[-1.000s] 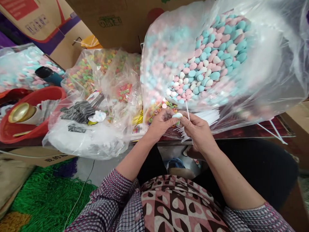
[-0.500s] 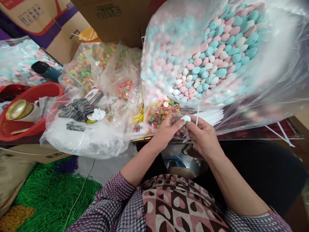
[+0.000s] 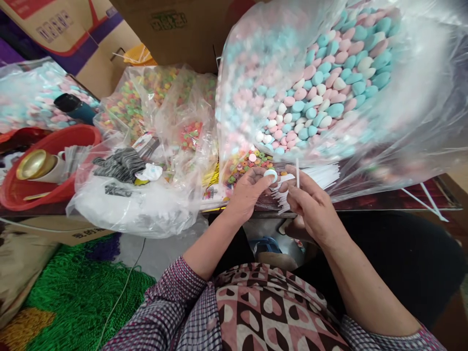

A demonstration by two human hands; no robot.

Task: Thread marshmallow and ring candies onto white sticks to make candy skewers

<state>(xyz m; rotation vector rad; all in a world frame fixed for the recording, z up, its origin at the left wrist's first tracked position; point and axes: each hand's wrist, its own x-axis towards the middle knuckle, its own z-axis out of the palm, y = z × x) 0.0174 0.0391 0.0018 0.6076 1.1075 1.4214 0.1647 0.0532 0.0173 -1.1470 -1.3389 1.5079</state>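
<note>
Between the thumb and fingers of my left hand is a pale, round marshmallow. A short gap to the right, my right hand is closed around a thin white stick that points upward. Below and behind the fingers lies a pile of white sticks at the table's front. Colourful ring candies are spread just beyond my left hand, with a pink marshmallow on top. A large clear bag of pink, blue and white marshmallows lies open behind both hands.
Bags of colourful candy and a clear bag with a striped grey cloth stand to the left. Farther left is a red basin with a gold bowl. Cardboard boxes rise behind. Green cord covers the floor.
My hands have moved apart. The marshmallow, earlier touched by both hands, is now in my left hand alone, shifted a little left. The stick stays in my right hand.
</note>
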